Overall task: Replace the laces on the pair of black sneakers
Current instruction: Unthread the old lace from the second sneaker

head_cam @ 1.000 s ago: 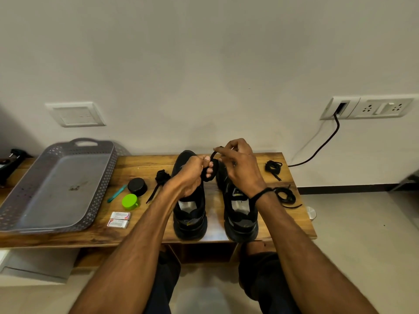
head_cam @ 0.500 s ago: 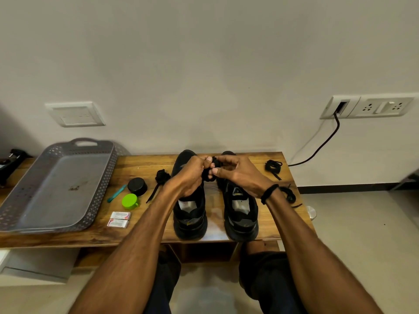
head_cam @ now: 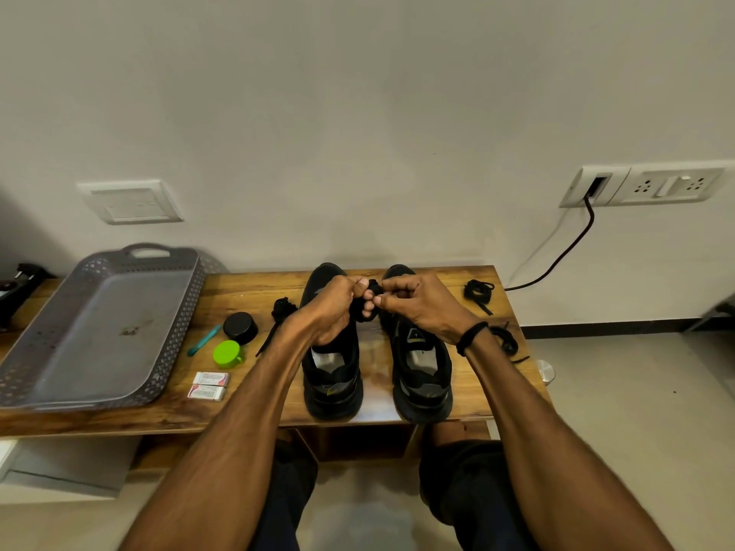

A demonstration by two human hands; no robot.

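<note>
Two black sneakers stand side by side on the wooden bench, heels toward me: the left sneaker and the right sneaker. Above and between their toes my left hand and my right hand meet, both pinching a small bundled black lace. Another bundled black lace lies left of the left sneaker. A coiled lace lies at the bench's far right, and one more lace sits behind my right wrist, partly hidden.
A grey perforated tray fills the bench's left part. Beside it lie a black round tin, a green cap, a teal stick and two small white boxes. A black cable hangs from the wall socket.
The lace loop that my right hand held up has been gathered into a tight bundle. My right hand has dropped and closed in against my left hand.
</note>
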